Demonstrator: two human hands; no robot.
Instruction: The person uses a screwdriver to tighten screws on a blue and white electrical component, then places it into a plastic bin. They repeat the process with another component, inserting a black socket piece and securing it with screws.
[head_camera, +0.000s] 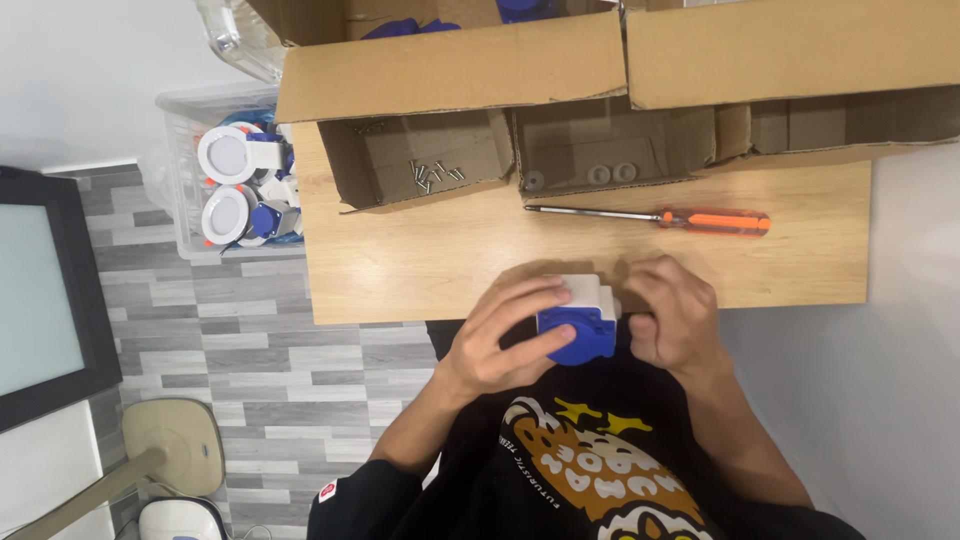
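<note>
Grey wood-look flooring fills the left of the frame, and a pale wooden desk runs across the middle.

At the desk's near edge, centre frame, both hands close around a small blue and white plastic socket housing. The left hand wraps its left side with fingers over the top. The right hand is curled against its right side, but what its fingertips pinch is hidden.

Because the housing sits half over the desk edge above the lap, a slipped grip could likely drop it or a small part to the floor.

Just beyond the hands lies an orange-handled screwdriver. Open cardboard boxes line the top, one holding loose silver screws.
</note>
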